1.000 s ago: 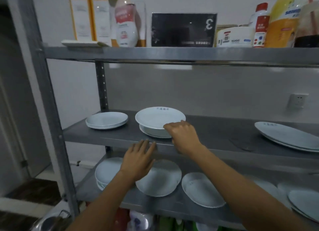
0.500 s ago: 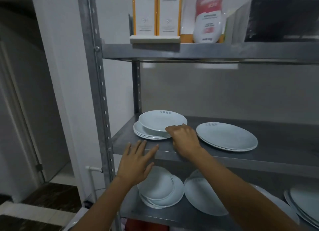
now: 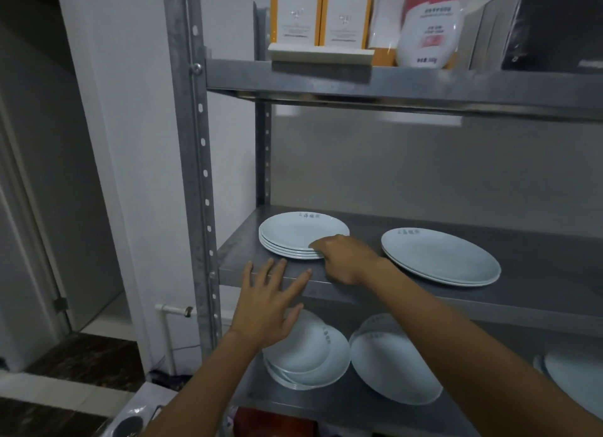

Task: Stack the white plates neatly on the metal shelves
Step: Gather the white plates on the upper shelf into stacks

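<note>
Resting on the near rim of the stack of small round white plates (image 3: 301, 236), the right hand (image 3: 346, 257) has its fingers curled down over the edge, apparently gripping or steadying the top plate as it settles; whether it truly pinches the rim I cannot tell. That stack, about 4 plates high, sits at the left end of the grey metal middle shelf (image 3: 489, 293), close to the perforated steel upright post (image 3: 195, 175). To the right of the stack, well apart from it, lie 2 large oval white plates (image 3: 440, 257) nested together. The left hand (image 3: 267, 309) hovers just in front of the shelf's front lip, below the stack, fingers spread wide and holding nothing. Beneath the middle shelf, the lower shelf carries a loose, fanned pile of small white plates (image 3: 313, 355) and a large white plate (image 3: 391, 368) beside it. The step in hand looks like squaring up the upper stack; next, the open hand probably should drop to the untidy lower pile and align or lift those plates, keeping rims from clattering.
</note>
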`<move>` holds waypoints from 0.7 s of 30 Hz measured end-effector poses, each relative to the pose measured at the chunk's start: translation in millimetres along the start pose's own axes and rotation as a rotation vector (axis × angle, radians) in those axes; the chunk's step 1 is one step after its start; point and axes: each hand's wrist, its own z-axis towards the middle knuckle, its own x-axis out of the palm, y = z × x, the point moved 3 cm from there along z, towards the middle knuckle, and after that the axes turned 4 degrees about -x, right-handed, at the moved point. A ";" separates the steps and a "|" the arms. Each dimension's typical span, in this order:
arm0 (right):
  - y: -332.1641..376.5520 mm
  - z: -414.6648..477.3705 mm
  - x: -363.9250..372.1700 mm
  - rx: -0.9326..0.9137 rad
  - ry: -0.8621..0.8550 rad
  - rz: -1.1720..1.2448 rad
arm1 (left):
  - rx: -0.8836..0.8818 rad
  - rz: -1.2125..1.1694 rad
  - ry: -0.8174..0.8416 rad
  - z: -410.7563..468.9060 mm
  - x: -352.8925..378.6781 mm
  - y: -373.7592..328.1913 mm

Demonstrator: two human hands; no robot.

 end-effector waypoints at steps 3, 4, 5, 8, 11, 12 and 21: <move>2.4 0.9 2.6 -0.001 0.041 0.079 | -0.010 0.010 0.025 0.1 -3.0 -2.5; 2.7 0.1 3.2 -0.006 0.047 0.063 | -0.007 0.022 0.029 0.6 -4.5 -3.3; 3.0 -2.1 2.1 -0.011 0.037 0.032 | -0.004 0.030 0.036 1.4 -6.2 -4.3; -1.8 -16.4 -5.1 -0.003 -0.076 -0.024 | 0.033 0.035 0.043 3.9 -12.2 -15.7; -16.6 -42.2 -11.0 0.051 -0.168 -0.065 | 0.148 0.009 0.021 7.9 -13.8 -49.0; -23.5 -52.7 -12.6 0.073 -0.190 -0.080 | 0.186 -0.012 0.009 10.0 -14.4 -63.9; -120.7 -188.3 -19.8 0.380 -0.224 -0.135 | 0.444 -0.166 -0.042 45.1 -22.7 -213.5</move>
